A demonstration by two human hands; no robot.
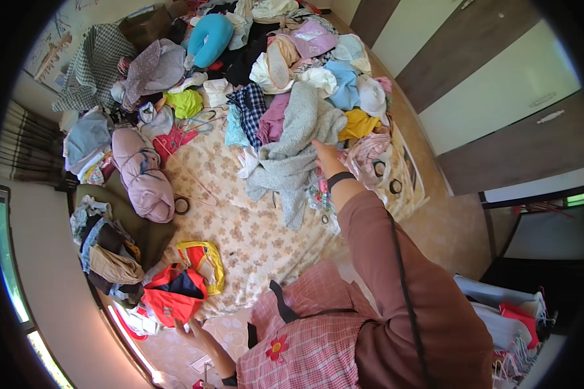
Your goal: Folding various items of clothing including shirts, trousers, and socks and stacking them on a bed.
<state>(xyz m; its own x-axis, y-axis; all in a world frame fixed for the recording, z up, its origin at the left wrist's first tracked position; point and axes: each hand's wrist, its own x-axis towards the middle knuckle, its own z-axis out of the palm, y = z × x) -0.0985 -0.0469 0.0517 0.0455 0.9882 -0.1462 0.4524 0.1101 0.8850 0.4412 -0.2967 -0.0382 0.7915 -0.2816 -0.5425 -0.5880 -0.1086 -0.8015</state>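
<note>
My right hand point(326, 155) reaches out to a pale grey fleecy cloth point(295, 139) at the front of the clothes pile, its fingers closed on the edge. The cloth hangs loosely from the pile onto the flower-patterned blanket point(230, 168). At the lower left, my left hand point(191, 332) is beside a red fabric item point(175, 295) with a dark inside. Its fingers are apart, and I see nothing held in them. A yellow and red plastic bag point(206, 259) lies just beyond the red item.
A large heap of clothes with a turquoise neck pillow point(209, 40) fills the far side. Folded clothes point(113, 259) and a rolled pink bundle point(141, 176) lie left. Tape rolls point(395, 187) sit at right, near striped cabinets point(512, 136). Hangers point(516, 356) are at lower right.
</note>
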